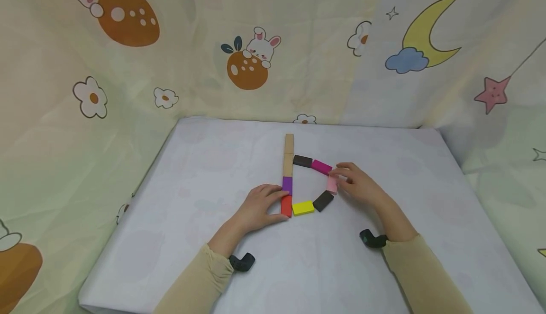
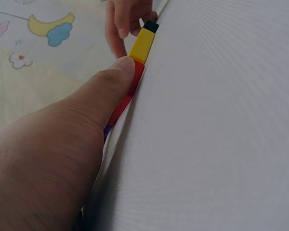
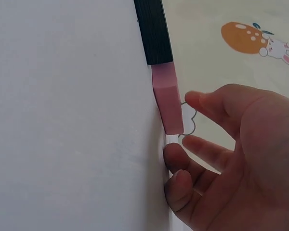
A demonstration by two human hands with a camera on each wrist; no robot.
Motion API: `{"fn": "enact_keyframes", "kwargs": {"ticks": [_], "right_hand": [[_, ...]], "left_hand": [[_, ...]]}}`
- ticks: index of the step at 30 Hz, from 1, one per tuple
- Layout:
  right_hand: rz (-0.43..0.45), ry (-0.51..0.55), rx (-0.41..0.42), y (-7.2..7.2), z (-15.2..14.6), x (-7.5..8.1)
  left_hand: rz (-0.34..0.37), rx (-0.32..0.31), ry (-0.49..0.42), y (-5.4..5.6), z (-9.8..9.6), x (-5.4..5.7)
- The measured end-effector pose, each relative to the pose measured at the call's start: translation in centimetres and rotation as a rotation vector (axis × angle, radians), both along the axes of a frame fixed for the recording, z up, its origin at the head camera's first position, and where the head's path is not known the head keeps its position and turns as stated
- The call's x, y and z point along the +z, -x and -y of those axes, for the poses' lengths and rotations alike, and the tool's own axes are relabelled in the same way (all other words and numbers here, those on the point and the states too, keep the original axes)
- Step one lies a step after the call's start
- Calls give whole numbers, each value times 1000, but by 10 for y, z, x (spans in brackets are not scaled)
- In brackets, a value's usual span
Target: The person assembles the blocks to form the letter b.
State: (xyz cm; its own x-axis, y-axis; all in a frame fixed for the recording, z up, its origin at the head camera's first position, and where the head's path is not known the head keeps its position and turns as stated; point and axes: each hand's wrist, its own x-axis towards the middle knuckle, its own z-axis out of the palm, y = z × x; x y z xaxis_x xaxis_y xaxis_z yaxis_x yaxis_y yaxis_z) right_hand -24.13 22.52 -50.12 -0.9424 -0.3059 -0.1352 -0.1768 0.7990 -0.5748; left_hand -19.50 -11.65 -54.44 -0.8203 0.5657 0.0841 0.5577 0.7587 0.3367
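A straight column of blocks lies on the table: plain wooden blocks (image 1: 288, 155) at the far end, then a purple block (image 1: 287, 183) and a red block (image 1: 286, 206). My left hand (image 1: 259, 208) pinches the red block, thumb at its near end (image 2: 135, 77). Curving out to the column's right are a black block (image 1: 303, 161), a magenta block (image 1: 322, 166), a pink block (image 1: 332, 185), another black block (image 1: 323, 201) and a yellow block (image 1: 303, 208). Beside the pink block is my right hand (image 1: 360, 184), its fingers loosely bent; the right wrist view shows thumb and fingers apart from it (image 3: 167, 101).
A white cloth covers the table (image 1: 192, 162). Printed fabric (image 1: 315, 58) with rabbits, flowers and a moon hangs behind and at the sides. Small black devices (image 1: 243, 262) are worn on both wrists.
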Motion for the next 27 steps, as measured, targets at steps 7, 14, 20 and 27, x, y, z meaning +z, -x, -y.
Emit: {"fn": "enact_keyframes", "kwargs": {"ticks": [7,14,20,27], "right_hand": [[56,-54,39,5,3,4],[80,-47,20,5,0,2],[48,18,-17,-1,-8,-1],[-9,28,-29,-7,-14,-1]], "left_hand": [[-12,5,-7,-2,-1,1],[-7,0,-6,-2,-2,1],[16,-6,-8,-1,0,0],[112,110,5,6,2,10]]}}
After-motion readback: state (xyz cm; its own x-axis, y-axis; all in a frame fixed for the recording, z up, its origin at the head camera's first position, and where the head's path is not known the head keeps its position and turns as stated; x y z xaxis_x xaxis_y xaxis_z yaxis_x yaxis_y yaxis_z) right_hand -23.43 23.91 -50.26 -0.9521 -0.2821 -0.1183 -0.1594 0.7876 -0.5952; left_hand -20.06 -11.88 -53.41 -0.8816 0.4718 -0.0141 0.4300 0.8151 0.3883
